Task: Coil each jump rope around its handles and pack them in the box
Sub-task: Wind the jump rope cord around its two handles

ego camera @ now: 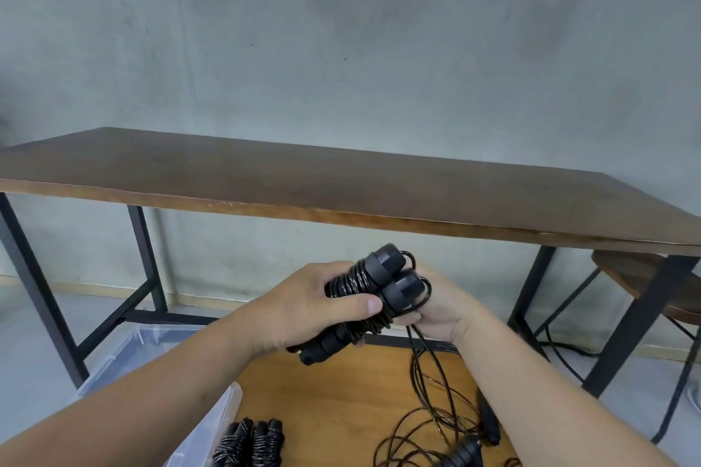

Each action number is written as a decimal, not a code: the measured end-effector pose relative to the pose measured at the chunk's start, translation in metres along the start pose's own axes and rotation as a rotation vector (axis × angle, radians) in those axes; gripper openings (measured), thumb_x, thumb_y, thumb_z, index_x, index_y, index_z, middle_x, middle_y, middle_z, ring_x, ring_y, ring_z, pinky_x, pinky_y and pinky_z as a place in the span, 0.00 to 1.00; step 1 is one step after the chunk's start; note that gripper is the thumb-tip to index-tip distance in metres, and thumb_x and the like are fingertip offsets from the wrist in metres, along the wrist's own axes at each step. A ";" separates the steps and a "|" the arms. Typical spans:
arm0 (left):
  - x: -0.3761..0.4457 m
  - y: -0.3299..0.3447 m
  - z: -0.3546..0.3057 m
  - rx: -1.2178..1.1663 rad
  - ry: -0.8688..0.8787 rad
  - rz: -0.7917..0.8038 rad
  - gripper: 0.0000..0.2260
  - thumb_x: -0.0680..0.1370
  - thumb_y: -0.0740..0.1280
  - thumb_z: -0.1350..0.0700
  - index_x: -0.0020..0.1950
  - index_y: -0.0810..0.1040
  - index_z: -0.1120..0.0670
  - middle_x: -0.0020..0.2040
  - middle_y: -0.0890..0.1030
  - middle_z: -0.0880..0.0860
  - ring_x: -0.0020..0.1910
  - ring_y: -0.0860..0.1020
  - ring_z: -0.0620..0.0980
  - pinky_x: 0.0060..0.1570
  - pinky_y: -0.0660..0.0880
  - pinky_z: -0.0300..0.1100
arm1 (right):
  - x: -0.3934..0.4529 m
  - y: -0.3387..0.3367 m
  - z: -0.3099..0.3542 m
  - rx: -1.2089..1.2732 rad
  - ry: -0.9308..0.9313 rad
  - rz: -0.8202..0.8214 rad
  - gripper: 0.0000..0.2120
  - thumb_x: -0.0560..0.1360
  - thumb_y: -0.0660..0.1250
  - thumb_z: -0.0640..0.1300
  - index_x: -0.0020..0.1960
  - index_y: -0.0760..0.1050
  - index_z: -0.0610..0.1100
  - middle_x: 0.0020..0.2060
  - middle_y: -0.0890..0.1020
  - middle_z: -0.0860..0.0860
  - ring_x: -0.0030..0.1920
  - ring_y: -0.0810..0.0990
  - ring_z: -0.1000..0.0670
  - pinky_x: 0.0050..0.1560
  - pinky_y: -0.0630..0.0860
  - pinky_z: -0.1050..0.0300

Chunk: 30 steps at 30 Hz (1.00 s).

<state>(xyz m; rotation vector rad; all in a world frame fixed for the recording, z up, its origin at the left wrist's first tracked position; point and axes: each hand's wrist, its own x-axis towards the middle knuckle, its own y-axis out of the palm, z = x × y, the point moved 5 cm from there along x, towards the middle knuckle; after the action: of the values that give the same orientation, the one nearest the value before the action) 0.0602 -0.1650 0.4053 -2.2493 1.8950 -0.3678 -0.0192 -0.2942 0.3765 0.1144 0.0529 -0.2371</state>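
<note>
My left hand (pixel 307 309) grips a pair of black jump rope handles (pixel 383 277) held side by side, with black cord wound round their middle. My right hand (pixel 442 309) sits behind the handles' caps and pinches the loose end of the cord, which hangs down to the small wooden table (pixel 333 394). Coiled jump ropes (pixel 250 442) lie at the bottom of the view beside the clear plastic box (pixel 125 356); whether they sit inside it I cannot tell. Uncoiled ropes (pixel 436 425) with black handles sprawl on the small table at the right.
A long dark wooden table (pixel 341 182) with black metal legs stands ahead against a grey wall. A wooden stool (pixel 645 277) sits under its right end. Black cables run along the floor at the right.
</note>
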 end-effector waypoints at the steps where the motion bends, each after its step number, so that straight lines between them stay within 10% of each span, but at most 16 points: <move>1: 0.001 -0.003 0.003 -0.003 -0.021 -0.038 0.14 0.74 0.71 0.48 0.57 0.79 0.52 0.47 0.85 0.56 0.43 0.85 0.57 0.43 0.80 0.43 | -0.001 -0.001 -0.007 0.044 0.001 -0.053 0.16 0.81 0.55 0.34 0.42 0.78 0.43 0.32 0.73 0.49 0.29 0.68 0.55 0.27 0.57 0.62; 13: 0.011 -0.025 0.027 0.142 -0.070 -0.204 0.11 0.77 0.72 0.52 0.59 0.80 0.43 0.44 0.85 0.54 0.36 0.82 0.51 0.41 0.81 0.43 | -0.021 0.016 -0.043 -0.097 0.109 -0.307 0.13 0.84 0.58 0.44 0.53 0.78 0.37 0.32 0.72 0.51 0.27 0.62 0.55 0.25 0.58 0.64; 21: 0.017 -0.025 0.042 0.783 -0.170 -0.208 0.18 0.76 0.68 0.39 0.65 0.70 0.36 0.42 0.80 0.42 0.41 0.78 0.47 0.44 0.76 0.42 | -0.030 0.027 -0.036 -0.972 0.231 -0.263 0.15 0.81 0.60 0.50 0.38 0.71 0.45 0.31 0.70 0.47 0.31 0.66 0.49 0.33 0.63 0.57; 30: 0.023 0.007 0.035 1.337 -0.125 0.033 0.21 0.77 0.63 0.35 0.66 0.67 0.40 0.51 0.80 0.49 0.49 0.80 0.53 0.49 0.77 0.50 | -0.038 0.059 0.020 -1.746 0.141 -0.033 0.08 0.79 0.60 0.43 0.50 0.77 0.42 0.36 0.74 0.48 0.38 0.75 0.46 0.35 0.70 0.54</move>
<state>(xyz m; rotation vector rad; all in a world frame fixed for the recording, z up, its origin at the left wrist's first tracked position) 0.0674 -0.1895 0.3714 -1.2509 1.0035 -1.0444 -0.0416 -0.2307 0.4056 -1.6095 0.3812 -0.1494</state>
